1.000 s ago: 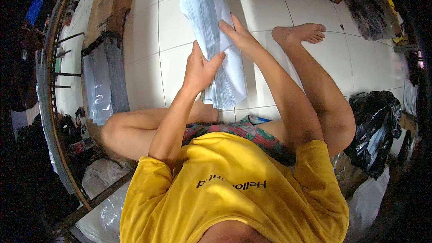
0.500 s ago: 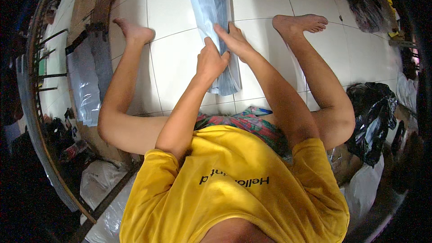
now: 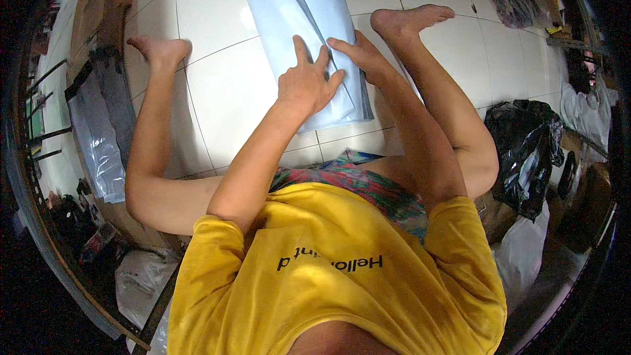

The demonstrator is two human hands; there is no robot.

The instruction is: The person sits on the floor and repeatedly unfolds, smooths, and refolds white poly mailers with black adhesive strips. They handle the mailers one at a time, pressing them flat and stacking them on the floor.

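A long light-blue piece of cloth [image 3: 279, 16], folded lengthwise like a pair of trousers, lies on the floor between my legs. A slanting fold line runs down its middle, and a dark patch shows at its far end. My left hand [image 3: 305, 82] lies on its near half with the fingers spread, open. Along the cloth's right edge is my right hand [image 3: 365, 59], open, its thumb stretched onto the cloth near the fold and apart from the fingers. Its remaining fingers are partly hidden.
White floor tiles [image 3: 217, 20] surround the cloth. My bare legs are spread on both sides. Plastic-wrapped grey folded cloth [image 3: 102, 125] lies left of my left leg. A black plastic bag [image 3: 526, 151] stands beside my right knee. White bags lie behind, and a metal rack runs along the left.
The narrow bundle now lies wider and flatter, with its light-blue side showing. My left hand has spread its fingers on it. My right hand has moved slightly right, to its edge.
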